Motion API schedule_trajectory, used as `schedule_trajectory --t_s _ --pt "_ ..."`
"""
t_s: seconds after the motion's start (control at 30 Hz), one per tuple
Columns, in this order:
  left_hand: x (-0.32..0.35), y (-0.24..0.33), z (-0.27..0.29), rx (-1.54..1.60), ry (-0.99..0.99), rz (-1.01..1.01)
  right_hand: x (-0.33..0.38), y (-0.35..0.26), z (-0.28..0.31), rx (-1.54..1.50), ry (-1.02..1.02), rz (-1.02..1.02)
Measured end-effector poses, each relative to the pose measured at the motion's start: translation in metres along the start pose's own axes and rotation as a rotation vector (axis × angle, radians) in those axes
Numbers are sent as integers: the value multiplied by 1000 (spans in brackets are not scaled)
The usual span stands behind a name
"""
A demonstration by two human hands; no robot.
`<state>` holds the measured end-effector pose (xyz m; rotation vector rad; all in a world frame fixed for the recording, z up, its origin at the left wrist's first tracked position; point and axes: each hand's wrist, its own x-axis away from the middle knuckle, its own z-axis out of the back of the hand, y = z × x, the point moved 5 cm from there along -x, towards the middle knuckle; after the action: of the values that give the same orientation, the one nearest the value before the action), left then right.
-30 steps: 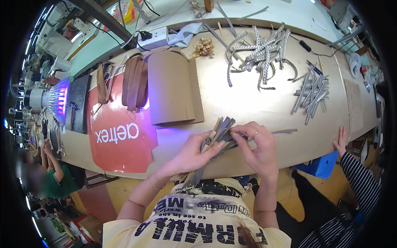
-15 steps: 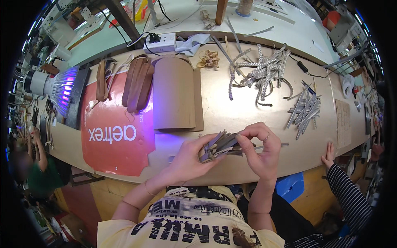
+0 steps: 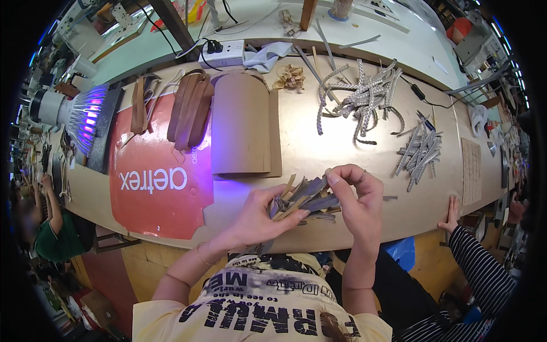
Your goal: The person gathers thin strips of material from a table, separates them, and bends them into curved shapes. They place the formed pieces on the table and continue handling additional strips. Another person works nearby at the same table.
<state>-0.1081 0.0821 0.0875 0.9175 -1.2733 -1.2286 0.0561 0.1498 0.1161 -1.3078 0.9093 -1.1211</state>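
A loose bundle of narrow grey and tan strips [image 3: 307, 196] sits in my left hand [image 3: 256, 219], its thumb laid across them and its fingers behind. More strip ends [image 3: 261, 247] poke out below that hand's palm. My right hand [image 3: 362, 199] pinches the upper end of a grey strip between thumb and forefinger, at the bundle's right side. Under the bundle, a few grey pieces [image 3: 325, 218] show close to the tabletop; whether they rest on it I cannot tell. Another short grey strip [image 3: 390, 198] lies right of my right hand.
Ahead stands a curved brown board [image 3: 242, 128], with brown strap bundles [image 3: 190, 111] on a red sheet [image 3: 156, 199] to its left. Braided cords [image 3: 364, 94] and short silvery pieces [image 3: 420, 151] lie at right. A finned lamp [image 3: 85, 119] glows purple. Another person's hand [image 3: 451, 215] touches the right edge.
The bundle has spread out, with tan strips now showing among the grey. Strip ends have appeared below my left palm. My right hand has risen slightly at the bundle's upper end.
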Motion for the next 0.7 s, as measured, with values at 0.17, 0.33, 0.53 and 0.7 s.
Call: schedule_trajectory --t_s 0.17,0.33,0.53,0.7 --pt "0 -6 0 28 -3 79 -1 3 0 31 8 51" --pt "-2 -8 0 -121 153 1 -2 3 5 151 -25 211" --pt "2 8 2 -613 420 -256 10 16 -10 -108 -168 92" --pt "8 13 -6 -802 488 -315 21 12 -18 -229 7 262"
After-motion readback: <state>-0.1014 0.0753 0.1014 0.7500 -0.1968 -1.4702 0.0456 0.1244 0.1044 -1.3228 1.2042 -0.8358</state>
